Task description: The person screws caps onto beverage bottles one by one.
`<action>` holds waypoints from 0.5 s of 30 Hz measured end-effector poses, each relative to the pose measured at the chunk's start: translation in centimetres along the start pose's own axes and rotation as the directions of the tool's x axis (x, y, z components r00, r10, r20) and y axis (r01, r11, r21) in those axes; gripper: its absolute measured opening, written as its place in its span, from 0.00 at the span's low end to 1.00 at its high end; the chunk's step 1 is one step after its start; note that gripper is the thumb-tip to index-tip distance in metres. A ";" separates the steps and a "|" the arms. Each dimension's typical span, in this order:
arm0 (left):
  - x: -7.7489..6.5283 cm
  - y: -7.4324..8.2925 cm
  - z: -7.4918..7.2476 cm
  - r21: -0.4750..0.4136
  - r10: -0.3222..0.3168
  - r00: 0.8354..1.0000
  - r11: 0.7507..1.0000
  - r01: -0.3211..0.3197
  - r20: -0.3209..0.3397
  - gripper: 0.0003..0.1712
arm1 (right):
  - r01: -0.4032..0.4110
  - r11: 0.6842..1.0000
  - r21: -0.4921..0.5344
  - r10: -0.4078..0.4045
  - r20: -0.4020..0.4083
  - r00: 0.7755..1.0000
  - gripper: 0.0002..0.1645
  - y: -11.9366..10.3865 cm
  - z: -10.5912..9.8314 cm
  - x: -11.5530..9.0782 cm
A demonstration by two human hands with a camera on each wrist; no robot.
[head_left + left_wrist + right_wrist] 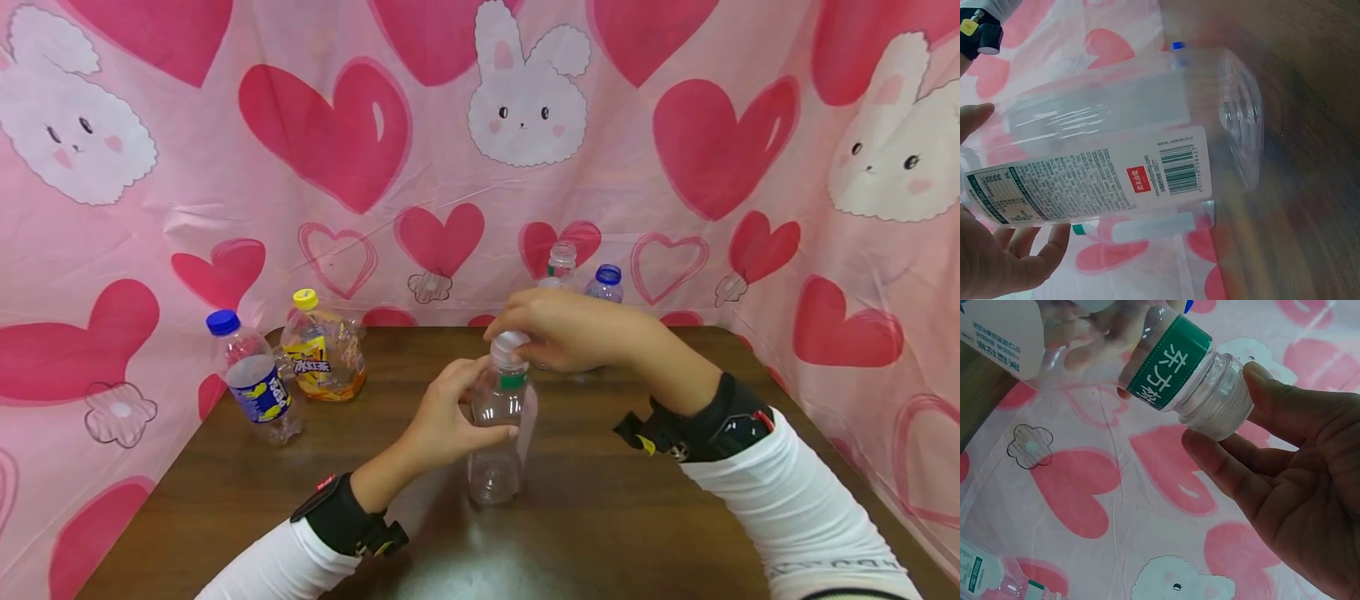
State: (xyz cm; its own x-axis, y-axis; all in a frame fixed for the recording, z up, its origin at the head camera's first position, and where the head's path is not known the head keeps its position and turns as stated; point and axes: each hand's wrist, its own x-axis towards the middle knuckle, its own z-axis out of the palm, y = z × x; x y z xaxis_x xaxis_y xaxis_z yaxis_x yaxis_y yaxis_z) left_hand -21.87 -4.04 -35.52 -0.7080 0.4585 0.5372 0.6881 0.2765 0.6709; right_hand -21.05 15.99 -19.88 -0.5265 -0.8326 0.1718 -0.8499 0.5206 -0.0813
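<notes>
An empty clear plastic bottle [493,479] stands upright near the middle of the table. My left hand [442,421] grips its upper body, thumb on the near side and fingers around the other. A white label [1085,181] with a barcode shows on the bottle in the left wrist view. Over the top, my right hand [573,329] pinches the clear cap [1225,415] at the neck between thumb and fingertips. Just below the neck runs a green band [1175,359] with white characters.
To the left stand a blue-capped bottle [258,392] and a yellow-capped tea bottle [322,354] with a little brown liquid. Behind my right hand are a capless clear bottle [562,257] and a bluish bottle [606,283]. A pink patterned cloth [450,183] hangs around the wooden table [600,517].
</notes>
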 end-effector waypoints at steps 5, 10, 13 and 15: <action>0.1 -0.1 -0.1 0.032 0.001 1.000 0.999 0.000 -0.026 0.46 | -0.008 1.000 0.022 0.009 -0.025 1.000 0.19 0.1 0.0 0.0; 0.9 -0.6 -0.7 0.087 0.012 0.996 0.996 -0.005 -0.086 0.48 | -0.003 0.997 0.072 0.012 -0.124 0.992 0.27 1.0 0.7 -0.3; 1.9 -1.6 -1.8 0.158 -0.015 0.986 0.987 0.041 -0.165 0.47 | -0.076 0.991 0.107 0.095 -0.187 0.978 0.36 1.8 1.7 -0.9; 2.7 -2.7 -2.9 0.209 -0.050 0.971 0.973 0.100 -0.232 0.48 | -0.120 0.985 0.121 0.143 -0.205 0.968 0.39 2.4 2.8 -1.4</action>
State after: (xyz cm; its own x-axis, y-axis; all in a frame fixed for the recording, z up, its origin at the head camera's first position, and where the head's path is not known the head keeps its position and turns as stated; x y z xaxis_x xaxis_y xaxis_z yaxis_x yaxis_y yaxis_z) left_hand -26.09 -6.02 -34.35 -0.7591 0.2352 0.6069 0.6316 0.4916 0.5995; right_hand -22.38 17.89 -23.06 -0.6268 -0.6929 0.3563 -0.7770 0.5901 -0.2194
